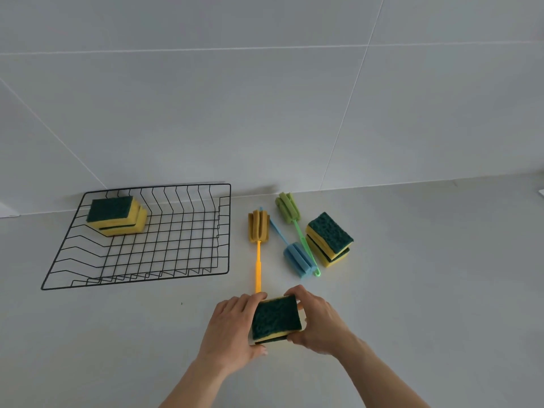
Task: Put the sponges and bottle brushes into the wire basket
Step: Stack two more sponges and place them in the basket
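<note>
While both hands clasp a stack of sponges (276,318) near the counter's (426,290) front edge, left hand (232,328) and right hand (319,322) pressing its sides, another sponge pair (117,215) sits in the wire basket's (141,278) back left corner. Three bottle brushes, orange (258,231), blue (295,257) and green (290,207), lie beside a third sponge stack (329,238).

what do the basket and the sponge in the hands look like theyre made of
Basket: thin metal wire, seemingly with a matte black coating; an open grid with no shine. Sponge held in both hands: soft yellow foam with a dark green, coarse, fibrous scouring layer on top, likely synthetic.
</note>
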Action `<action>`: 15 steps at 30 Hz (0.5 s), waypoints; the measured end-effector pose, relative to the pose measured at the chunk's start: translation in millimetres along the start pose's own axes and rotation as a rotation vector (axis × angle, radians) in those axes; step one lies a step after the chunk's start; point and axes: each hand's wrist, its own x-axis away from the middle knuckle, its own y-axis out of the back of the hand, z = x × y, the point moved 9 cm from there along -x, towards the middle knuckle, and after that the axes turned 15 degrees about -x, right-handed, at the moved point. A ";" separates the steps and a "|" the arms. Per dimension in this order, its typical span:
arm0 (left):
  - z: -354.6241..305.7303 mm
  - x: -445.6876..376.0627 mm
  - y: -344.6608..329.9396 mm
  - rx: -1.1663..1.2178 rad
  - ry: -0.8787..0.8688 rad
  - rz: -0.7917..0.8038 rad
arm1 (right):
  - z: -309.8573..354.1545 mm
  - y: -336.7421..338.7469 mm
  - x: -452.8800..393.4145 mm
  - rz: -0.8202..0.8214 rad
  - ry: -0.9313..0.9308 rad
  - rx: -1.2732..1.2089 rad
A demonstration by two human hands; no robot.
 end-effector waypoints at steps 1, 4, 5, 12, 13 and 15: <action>-0.6 0.3 0.1 -0.002 0.002 -0.002 | -0.7 0.3 0.3 0.002 -0.004 -0.008; -0.7 0.5 -0.6 0.009 0.007 -0.018 | -2.4 2.2 1.8 -0.001 -0.012 -0.029; -0.6 0.9 -0.9 0.012 0.009 -0.024 | -2.7 2.7 2.3 -0.002 -0.012 -0.031; -1.5 0.9 -1.0 0.014 0.004 -0.024 | 1.4 0.7 5.2 -0.038 -0.006 -0.005; -1.8 0.7 -0.2 0.016 0.004 -0.024 | 2.1 0.5 5.9 -0.044 -0.009 0.006; -1.9 0.4 0.5 0.018 0.006 -0.024 | 3.3 -0.5 7.6 -0.045 -0.009 0.031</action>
